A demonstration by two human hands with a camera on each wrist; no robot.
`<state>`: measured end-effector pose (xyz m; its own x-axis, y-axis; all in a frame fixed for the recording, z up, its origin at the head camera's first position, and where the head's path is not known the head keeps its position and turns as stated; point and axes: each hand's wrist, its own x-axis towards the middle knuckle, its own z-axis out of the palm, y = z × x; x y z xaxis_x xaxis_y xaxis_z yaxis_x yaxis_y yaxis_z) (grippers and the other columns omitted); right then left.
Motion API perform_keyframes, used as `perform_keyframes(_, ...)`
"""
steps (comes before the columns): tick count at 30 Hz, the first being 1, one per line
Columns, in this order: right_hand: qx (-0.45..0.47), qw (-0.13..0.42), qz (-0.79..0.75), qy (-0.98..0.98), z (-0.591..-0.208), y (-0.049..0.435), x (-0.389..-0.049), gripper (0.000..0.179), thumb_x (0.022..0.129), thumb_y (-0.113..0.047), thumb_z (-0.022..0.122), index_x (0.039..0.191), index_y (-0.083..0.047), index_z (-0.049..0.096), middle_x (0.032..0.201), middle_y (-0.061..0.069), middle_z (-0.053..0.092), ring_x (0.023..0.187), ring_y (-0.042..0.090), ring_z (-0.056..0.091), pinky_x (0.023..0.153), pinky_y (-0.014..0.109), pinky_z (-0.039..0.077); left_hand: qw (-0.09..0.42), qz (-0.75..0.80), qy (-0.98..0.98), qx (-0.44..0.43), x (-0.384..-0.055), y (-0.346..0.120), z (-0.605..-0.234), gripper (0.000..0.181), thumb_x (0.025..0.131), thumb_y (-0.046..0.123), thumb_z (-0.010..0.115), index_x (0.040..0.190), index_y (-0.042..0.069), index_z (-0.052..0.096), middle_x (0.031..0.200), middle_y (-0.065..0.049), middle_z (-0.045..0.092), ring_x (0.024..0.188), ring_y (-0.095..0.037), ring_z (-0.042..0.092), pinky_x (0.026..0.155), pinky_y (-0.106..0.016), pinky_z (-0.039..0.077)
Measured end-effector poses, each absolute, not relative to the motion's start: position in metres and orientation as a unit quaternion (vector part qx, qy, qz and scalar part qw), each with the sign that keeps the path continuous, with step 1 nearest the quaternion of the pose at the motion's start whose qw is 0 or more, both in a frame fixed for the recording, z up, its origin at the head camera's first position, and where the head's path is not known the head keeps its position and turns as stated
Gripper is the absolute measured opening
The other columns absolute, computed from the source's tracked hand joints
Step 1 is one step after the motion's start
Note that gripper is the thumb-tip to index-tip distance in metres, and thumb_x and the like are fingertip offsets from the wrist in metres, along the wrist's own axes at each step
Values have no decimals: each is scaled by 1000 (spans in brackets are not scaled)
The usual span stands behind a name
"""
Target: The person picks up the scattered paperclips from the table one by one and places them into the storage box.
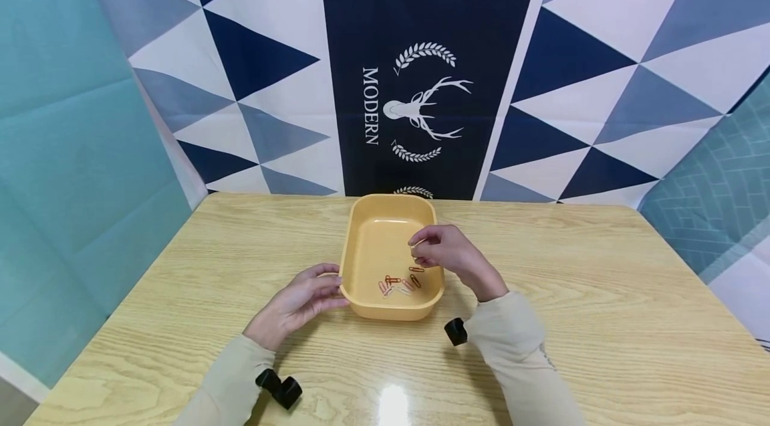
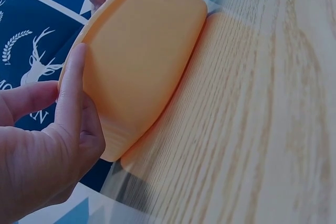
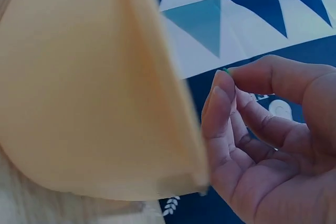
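A yellow-orange plastic tray (image 1: 379, 245) sits on the table, with several paper clips (image 1: 393, 280) in red, pink, brown and white gathered in its near end. My left hand (image 1: 307, 297) holds the tray's left rim. In the left wrist view, the thumb and index finger (image 2: 73, 87) take the rim between them. Over the tray's right side is my right hand (image 1: 445, 253), thumb and index fingertips together. The right wrist view has a tiny green piece (image 3: 226, 70) showing between those fingertips. Most of it is hidden, so I cannot tell its kind.
Light wood-grain table (image 1: 589, 279) extends to both sides of the tray. Behind it hangs a patterned cloth (image 1: 415, 78) with triangles and a deer head, close to the tray's far end. A teal cloth (image 1: 54, 145) covers the left side.
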<state>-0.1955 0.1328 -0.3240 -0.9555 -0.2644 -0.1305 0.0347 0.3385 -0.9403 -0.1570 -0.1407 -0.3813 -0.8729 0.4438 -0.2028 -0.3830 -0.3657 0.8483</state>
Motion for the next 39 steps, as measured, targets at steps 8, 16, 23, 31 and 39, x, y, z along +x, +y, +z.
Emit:
perform_keyframes(8,-72,133,-564,812,-328,131,-197,24,84,1,60,105,12,59,79,7,60,68,13,57,72,32,58,251,826,504,29,-157,-141,-380,26,95,-9,46,119,-9,35,98,-16,56,86,-20,61,81,-31,58)
perform_keyframes(16,-54,124,-565,814,-330,128,-197,16,84,3,60,98,8,60,79,9,61,67,13,60,75,39,59,251,824,507,30,-157,-141,-380,26,95,-10,45,119,-10,35,97,-16,55,86,-20,61,80,-31,59)
perform_keyframes(23,-70,116,-556,820,-331,129,-196,18,85,2,60,101,10,62,79,8,61,66,12,58,73,35,60,250,825,506,29,-157,-140,-380,25,95,-9,45,118,-9,35,96,-16,56,85,-20,61,80,-31,59)
perform_keyframes(31,-73,121,-554,821,-332,130,-198,23,87,2,62,107,12,61,81,9,61,66,13,59,71,33,60,249,826,505,26,-157,-140,-380,24,95,-10,45,118,-8,37,97,-15,57,86,-20,62,80,-31,59)
perform_keyframes(39,-71,127,-559,817,-329,129,-196,26,90,1,57,113,14,57,87,16,62,69,15,62,74,35,60,250,827,502,24,-157,-139,-381,28,95,-10,46,121,-11,34,99,-16,56,86,-20,62,81,-31,58)
